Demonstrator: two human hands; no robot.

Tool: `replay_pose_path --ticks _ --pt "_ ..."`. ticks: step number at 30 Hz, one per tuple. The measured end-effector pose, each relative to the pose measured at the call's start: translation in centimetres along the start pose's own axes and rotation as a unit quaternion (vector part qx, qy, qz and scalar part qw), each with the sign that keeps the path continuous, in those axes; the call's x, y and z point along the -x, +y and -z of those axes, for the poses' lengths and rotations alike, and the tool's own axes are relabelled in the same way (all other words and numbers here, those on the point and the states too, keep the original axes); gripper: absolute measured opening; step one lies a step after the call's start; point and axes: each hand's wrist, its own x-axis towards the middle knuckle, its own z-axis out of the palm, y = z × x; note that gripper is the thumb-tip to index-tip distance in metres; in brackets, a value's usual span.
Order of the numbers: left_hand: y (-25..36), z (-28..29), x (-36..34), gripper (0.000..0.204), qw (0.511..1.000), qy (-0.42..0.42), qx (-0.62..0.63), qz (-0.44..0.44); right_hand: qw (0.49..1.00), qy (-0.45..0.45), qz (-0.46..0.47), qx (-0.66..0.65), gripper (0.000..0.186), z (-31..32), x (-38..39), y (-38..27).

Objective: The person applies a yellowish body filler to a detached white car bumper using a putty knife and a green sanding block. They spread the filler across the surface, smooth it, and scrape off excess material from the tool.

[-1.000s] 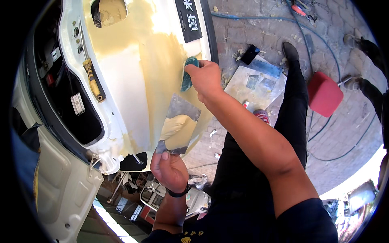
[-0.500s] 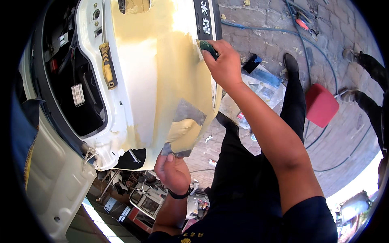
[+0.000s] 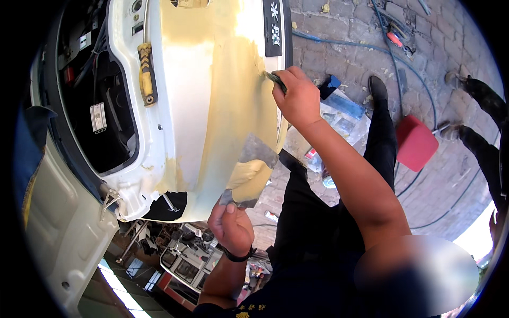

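Observation:
A white vehicle panel (image 3: pixel 185 79) bears broad smears of yellow filler, with a dark lettered strip (image 3: pixel 273 29) along its upper right edge. My right hand (image 3: pixel 297 98) grips a dark green spreader (image 3: pixel 274 79), its edge on the filler near the panel's right side, below the strip. My left hand (image 3: pixel 230 225) pinches the bottom end of a grey plate (image 3: pixel 253 148) carrying a mound of yellow paste (image 3: pixel 249 174). The plate is in front of the panel's lower right part; whether it touches the panel I cannot tell.
A yellow-black tool (image 3: pixel 147 74) lies by the vehicle's dark opening. On the paving are a red cushioned seat (image 3: pixel 416 142), blue hoses (image 3: pixel 344 42), a board with sheets (image 3: pixel 347 103) and a black-blue object (image 3: pixel 329 86). Another person's dark legs (image 3: pixel 480 148) stand at far right. Clutter fills the bottom.
My right hand moved to the upper right along the panel with the spreader, then slightly down. The left hand and plate shifted right in the picture, as the view moved a little.

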Motion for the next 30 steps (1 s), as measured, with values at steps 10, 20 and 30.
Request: replay_pose_path --ticks 10,20,30 --pt "-0.3 0.3 0.4 0.039 1.0 -0.017 -0.004 -0.013 0.995 -0.041 0.091 0.006 0.027 0.8 -7.0 0.2" --pt "-0.5 0.3 0.7 0.039 1.0 -0.014 0.008 -0.01 0.986 -0.075 0.148 0.001 0.025 0.1 -3.3 0.5" --pt "-1.2 1.2 1.2 0.039 1.0 -0.014 -0.006 -0.008 0.987 -0.084 0.014 -0.135 0.025 2.2 -2.0 2.5"
